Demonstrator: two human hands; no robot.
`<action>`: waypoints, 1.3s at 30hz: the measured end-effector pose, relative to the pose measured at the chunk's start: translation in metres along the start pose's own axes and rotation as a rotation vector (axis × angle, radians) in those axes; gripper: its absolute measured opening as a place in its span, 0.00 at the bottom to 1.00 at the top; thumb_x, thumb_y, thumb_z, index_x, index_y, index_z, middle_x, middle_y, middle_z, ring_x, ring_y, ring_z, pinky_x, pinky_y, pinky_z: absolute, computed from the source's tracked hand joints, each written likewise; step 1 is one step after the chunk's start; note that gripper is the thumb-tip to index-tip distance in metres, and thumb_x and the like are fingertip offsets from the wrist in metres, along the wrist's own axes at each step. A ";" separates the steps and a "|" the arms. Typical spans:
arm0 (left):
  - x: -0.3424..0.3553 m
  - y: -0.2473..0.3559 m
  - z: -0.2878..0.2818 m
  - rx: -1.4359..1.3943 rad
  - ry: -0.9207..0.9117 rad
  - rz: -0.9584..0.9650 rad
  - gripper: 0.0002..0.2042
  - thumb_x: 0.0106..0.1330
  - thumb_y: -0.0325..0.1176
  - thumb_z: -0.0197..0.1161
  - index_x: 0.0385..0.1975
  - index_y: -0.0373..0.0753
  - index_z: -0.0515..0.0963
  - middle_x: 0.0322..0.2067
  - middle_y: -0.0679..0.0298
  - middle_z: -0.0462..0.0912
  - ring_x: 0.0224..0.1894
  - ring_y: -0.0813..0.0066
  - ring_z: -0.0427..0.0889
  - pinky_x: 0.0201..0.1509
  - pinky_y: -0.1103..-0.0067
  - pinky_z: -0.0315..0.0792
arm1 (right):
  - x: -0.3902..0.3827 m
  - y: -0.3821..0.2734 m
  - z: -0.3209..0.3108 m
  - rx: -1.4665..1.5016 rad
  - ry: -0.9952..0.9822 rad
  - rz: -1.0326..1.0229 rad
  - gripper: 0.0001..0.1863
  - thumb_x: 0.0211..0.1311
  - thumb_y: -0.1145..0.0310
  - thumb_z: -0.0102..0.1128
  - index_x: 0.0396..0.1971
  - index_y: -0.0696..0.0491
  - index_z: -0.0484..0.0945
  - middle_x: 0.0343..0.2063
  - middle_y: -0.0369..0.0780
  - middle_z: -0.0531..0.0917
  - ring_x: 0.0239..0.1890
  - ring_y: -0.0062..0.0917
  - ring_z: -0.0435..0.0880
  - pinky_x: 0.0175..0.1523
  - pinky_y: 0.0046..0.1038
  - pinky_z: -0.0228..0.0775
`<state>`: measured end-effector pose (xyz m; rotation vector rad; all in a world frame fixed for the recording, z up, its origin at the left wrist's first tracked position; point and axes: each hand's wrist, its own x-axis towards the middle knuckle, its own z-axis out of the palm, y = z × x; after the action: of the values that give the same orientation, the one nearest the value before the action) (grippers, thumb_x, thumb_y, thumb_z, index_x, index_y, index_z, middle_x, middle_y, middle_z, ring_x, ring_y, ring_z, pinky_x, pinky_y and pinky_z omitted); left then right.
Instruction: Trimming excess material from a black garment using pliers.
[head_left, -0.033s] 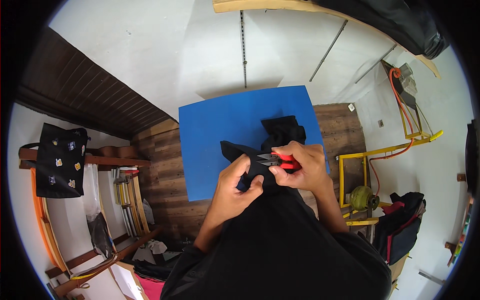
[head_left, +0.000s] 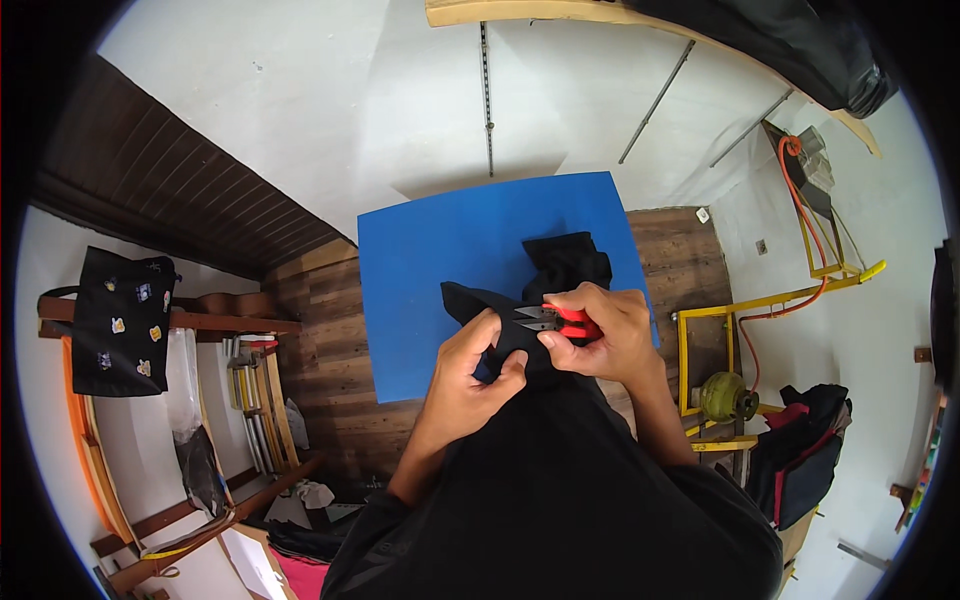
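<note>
A black piece of cloth [head_left: 565, 260] lies over a blue mat [head_left: 450, 260] and runs down toward my body. My right hand [head_left: 610, 340] is shut on small red-handled thread snips [head_left: 560, 320], whose metal blades point left at the cloth. My left hand [head_left: 470, 375] pinches a fold of the black cloth right beside the blade tips. The two hands almost touch above the mat's near edge. The blades look nearly closed, and what lies between them is too small to tell.
The mat rests on a dark wooden surface [head_left: 330, 350]. At the left, a black tote bag with patches [head_left: 120, 320] hangs over wooden shelves. At the right stand a yellow metal frame [head_left: 760, 300] with an orange cable, a green round object [head_left: 722, 395] and a black-and-red bag [head_left: 800, 450].
</note>
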<state>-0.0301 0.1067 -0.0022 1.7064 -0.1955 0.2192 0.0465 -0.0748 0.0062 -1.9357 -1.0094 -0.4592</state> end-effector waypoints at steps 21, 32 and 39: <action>0.008 0.000 0.013 0.046 0.124 0.059 0.09 0.58 0.19 0.61 0.37 0.29 0.71 0.28 0.58 0.69 0.29 0.68 0.69 0.33 0.78 0.66 | -0.002 -0.013 0.023 0.159 0.104 0.199 0.16 0.46 0.69 0.73 0.35 0.58 0.80 0.22 0.40 0.81 0.20 0.24 0.80 0.25 0.21 0.70; 0.004 -0.004 0.008 0.032 0.109 0.101 0.09 0.56 0.18 0.62 0.30 0.29 0.67 0.25 0.58 0.64 0.26 0.68 0.65 0.30 0.77 0.62 | 0.000 -0.017 0.011 0.157 0.022 0.205 0.17 0.45 0.69 0.74 0.35 0.58 0.80 0.21 0.36 0.80 0.19 0.15 0.76 0.25 0.18 0.67; 0.005 -0.004 0.007 0.015 0.064 0.065 0.09 0.54 0.18 0.61 0.33 0.29 0.69 0.27 0.58 0.66 0.27 0.69 0.66 0.31 0.77 0.64 | 0.001 -0.019 0.004 0.228 0.033 0.287 0.15 0.48 0.66 0.72 0.34 0.57 0.80 0.22 0.38 0.80 0.18 0.19 0.76 0.24 0.18 0.66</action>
<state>-0.0244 0.1006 -0.0056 1.7071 -0.2027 0.3238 0.0319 -0.0656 0.0151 -1.8228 -0.7137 -0.2023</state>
